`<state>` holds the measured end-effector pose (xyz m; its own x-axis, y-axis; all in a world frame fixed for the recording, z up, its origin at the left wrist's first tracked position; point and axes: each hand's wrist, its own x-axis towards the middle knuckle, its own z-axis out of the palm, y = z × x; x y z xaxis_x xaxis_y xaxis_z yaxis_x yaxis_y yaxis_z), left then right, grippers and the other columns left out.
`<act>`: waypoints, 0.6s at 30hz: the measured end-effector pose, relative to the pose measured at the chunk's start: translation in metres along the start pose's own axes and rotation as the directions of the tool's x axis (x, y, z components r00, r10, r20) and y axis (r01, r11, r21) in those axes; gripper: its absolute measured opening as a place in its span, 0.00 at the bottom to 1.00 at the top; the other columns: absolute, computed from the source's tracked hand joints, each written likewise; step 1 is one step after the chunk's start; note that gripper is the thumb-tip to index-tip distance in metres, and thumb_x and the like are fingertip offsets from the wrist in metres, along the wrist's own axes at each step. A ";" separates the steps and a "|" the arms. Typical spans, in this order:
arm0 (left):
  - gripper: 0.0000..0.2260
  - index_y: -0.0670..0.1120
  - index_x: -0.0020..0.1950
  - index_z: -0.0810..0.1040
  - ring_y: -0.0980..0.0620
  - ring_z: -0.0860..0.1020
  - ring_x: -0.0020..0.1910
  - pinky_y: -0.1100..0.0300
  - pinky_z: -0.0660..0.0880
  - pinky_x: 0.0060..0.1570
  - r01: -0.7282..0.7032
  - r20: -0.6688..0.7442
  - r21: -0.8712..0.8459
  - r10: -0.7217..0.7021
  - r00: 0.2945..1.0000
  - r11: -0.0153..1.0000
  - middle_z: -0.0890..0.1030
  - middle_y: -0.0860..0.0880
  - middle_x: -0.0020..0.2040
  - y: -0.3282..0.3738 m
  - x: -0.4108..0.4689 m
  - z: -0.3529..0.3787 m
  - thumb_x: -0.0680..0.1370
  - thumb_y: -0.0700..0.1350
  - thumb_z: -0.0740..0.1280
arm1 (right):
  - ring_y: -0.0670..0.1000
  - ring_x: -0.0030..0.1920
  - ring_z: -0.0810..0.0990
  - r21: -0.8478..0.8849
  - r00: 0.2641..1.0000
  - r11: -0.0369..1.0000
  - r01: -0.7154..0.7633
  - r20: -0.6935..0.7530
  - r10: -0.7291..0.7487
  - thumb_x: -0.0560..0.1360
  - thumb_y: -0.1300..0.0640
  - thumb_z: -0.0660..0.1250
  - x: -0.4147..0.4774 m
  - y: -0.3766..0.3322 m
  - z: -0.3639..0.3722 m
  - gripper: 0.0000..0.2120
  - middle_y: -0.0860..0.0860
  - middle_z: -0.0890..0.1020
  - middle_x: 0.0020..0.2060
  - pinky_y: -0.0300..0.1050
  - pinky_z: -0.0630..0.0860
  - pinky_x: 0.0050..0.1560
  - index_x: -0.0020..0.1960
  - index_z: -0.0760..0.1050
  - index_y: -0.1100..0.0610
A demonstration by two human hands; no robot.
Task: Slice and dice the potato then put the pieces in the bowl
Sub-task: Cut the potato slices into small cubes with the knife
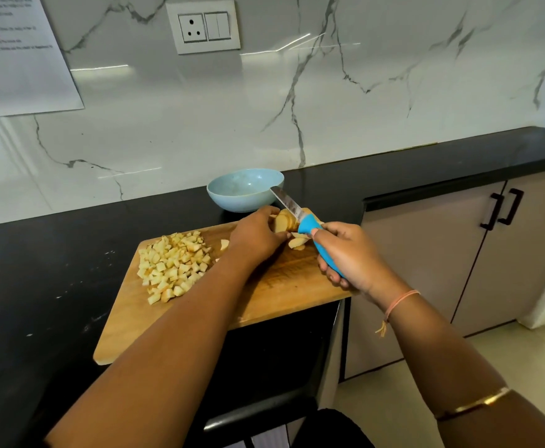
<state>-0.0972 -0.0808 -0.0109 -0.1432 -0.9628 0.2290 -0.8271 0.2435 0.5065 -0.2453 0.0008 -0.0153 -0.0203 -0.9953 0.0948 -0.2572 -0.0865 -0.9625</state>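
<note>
Presently on view: left hand point(258, 236), fingers curled down over the potato point(284, 222) and gripping it from its left side; the potato is a stack of pale round slices standing on edge at the far end of the board point(284, 281), directly under those fingertips. Right hand point(350, 253), fingers wrapped round the blue handle of the knife point(303, 221), thumb laid along the top of the handle; the blade runs forward and left from this hand, resting against the right face of the potato, its tip reaching in front of the rim of the bowl point(245, 189). Bowl: pale blue, just beyond both hands, off the board on the counter point(38, 286). Loose slices point(298, 242): a few lying flat between the two hands, below the knife handle. Dice point(174, 263): a heap of small cubes well to the left of the left hand, on the board's left part. One stray piece point(224, 244) just beside the left wrist. Thread point(400, 300), pink, round the right wrist; gold bangle point(471, 404) farther up that forearm. Socket point(203, 25) and paper sheet point(22, 53) on the marble wall, well beyond the hands. Cabinet point(442, 253) with black handles, right of the right hand.
</note>
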 end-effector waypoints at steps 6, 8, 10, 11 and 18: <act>0.22 0.50 0.62 0.73 0.55 0.75 0.51 0.57 0.76 0.51 0.009 -0.057 -0.078 -0.014 0.998 0.997 0.79 0.51 0.55 -0.001 -0.009 -0.002 0.72 0.53 0.74 | 0.46 0.21 0.67 0.009 1.000 1.000 -0.001 -0.026 0.001 0.81 0.51 0.58 0.002 0.003 0.001 0.13 0.54 0.74 0.28 0.37 0.65 0.21 0.60 0.74 0.55; 0.22 0.50 0.62 0.74 0.56 0.75 0.50 0.58 0.75 0.49 0.007 -0.072 -0.069 -0.012 0.997 0.998 0.79 0.52 0.54 0.000 -0.011 -0.003 0.71 0.54 0.74 | 0.46 0.20 0.67 0.014 1.000 1.000 0.008 -0.029 -0.007 0.81 0.51 0.58 0.001 0.002 0.001 0.12 0.53 0.74 0.28 0.37 0.65 0.21 0.59 0.75 0.55; 0.22 0.49 0.61 0.74 0.55 0.75 0.50 0.60 0.74 0.47 0.035 -0.068 -0.065 -0.039 0.997 0.997 0.79 0.52 0.52 0.000 -0.013 -0.002 0.71 0.55 0.74 | 0.46 0.20 0.67 0.023 0.999 1.000 0.011 -0.034 -0.010 0.81 0.51 0.58 0.000 0.002 0.002 0.11 0.53 0.74 0.28 0.37 0.65 0.21 0.57 0.75 0.55; 0.23 0.49 0.60 0.74 0.55 0.76 0.50 0.60 0.75 0.47 0.055 -0.066 -0.069 -0.059 0.996 0.996 0.79 0.52 0.52 0.000 -0.013 -0.003 0.70 0.56 0.74 | 0.46 0.20 0.67 0.027 0.999 1.000 0.011 -0.036 -0.010 0.81 0.51 0.58 -0.001 0.002 0.002 0.11 0.53 0.74 0.28 0.37 0.65 0.21 0.57 0.75 0.55; 0.23 0.45 0.62 0.72 0.51 0.77 0.52 0.60 0.71 0.43 0.105 -0.100 -0.017 -0.106 0.989 0.994 0.79 0.48 0.53 -0.001 -0.025 -0.012 0.74 0.59 0.68 | 0.45 0.20 0.67 0.038 0.999 0.999 -0.008 -0.038 0.010 0.81 0.51 0.58 -0.001 -0.001 0.003 0.10 0.53 0.74 0.28 0.36 0.64 0.21 0.57 0.74 0.53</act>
<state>-0.0863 -0.0557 -0.0076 0.0001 -0.9667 0.2561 -0.8279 0.1435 0.5422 -0.2425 0.0022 -0.0157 -0.0591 -0.9937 0.0952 -0.2205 -0.0800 -0.9721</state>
